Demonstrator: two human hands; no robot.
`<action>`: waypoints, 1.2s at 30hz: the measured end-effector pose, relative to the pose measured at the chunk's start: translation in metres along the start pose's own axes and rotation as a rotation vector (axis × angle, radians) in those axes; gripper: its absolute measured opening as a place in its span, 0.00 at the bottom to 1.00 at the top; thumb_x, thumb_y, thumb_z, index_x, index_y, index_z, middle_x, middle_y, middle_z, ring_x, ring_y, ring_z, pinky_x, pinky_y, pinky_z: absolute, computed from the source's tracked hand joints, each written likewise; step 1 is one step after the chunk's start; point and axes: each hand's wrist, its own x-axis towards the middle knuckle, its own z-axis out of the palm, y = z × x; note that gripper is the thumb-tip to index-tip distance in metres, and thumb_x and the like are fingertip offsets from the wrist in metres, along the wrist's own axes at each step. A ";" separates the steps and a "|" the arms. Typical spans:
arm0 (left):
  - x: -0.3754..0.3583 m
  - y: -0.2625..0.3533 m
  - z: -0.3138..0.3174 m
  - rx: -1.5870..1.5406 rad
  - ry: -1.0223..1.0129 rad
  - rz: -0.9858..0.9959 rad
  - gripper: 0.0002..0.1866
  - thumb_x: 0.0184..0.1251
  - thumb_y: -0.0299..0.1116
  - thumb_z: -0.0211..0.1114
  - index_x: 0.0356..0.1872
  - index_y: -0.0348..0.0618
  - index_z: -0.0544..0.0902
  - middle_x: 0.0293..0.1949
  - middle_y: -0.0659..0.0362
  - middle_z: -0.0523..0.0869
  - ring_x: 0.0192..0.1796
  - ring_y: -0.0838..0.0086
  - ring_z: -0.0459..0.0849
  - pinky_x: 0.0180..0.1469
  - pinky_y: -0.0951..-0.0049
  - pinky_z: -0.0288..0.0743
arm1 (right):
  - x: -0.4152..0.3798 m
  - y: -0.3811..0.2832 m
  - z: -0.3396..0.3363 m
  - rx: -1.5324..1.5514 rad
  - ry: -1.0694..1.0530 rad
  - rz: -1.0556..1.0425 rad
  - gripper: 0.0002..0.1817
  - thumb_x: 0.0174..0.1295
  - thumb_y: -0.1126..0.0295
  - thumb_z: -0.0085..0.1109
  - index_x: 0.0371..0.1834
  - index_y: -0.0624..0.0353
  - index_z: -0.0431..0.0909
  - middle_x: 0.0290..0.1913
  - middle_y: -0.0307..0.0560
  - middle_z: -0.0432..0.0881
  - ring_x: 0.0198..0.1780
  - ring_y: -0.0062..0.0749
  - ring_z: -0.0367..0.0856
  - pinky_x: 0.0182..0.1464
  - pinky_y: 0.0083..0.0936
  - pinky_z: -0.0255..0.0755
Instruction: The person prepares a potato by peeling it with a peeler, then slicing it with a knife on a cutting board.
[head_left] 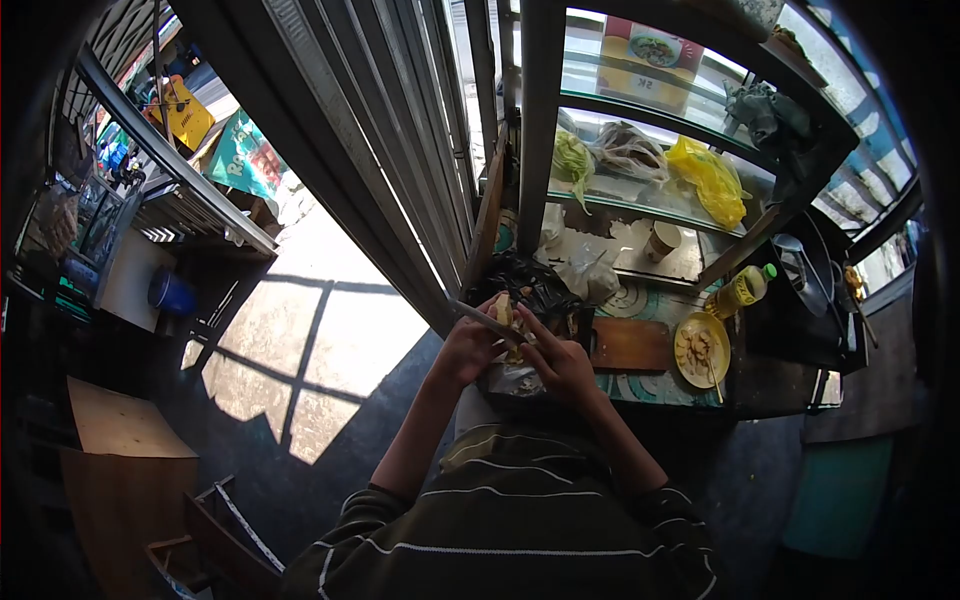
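My left hand (469,350) is closed around a small pale yellowish piece of food (503,308), whose kind I cannot make out. In my right hand (562,366) is a knife (485,318), its blade slanting up to the left across the front of my left hand and close to the piece. Below both hands lies a crumpled clear plastic bag (515,379), and a black plastic bag (530,280) sits just beyond them. A brown wooden cutting board (631,344) rests to the right of my right hand.
Right of the board stand a yellow plate (686,376) with food and a spoon, and an oil-like bottle (741,289) with a green cap. A paper cup (662,241) is farther back. Glass shelves hold leafy greens (573,163) and a yellow bag (708,182). A metal shutter (350,130) rises at left.
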 end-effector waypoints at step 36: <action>-0.014 0.007 0.004 0.006 -0.047 -0.069 0.25 0.63 0.33 0.55 0.61 0.43 0.62 0.43 0.62 0.78 0.42 0.78 0.79 0.44 0.76 0.74 | -0.006 -0.019 -0.003 0.023 -0.020 0.035 0.24 0.59 0.62 0.49 0.62 0.37 0.62 0.28 0.56 0.78 0.29 0.46 0.79 0.30 0.34 0.69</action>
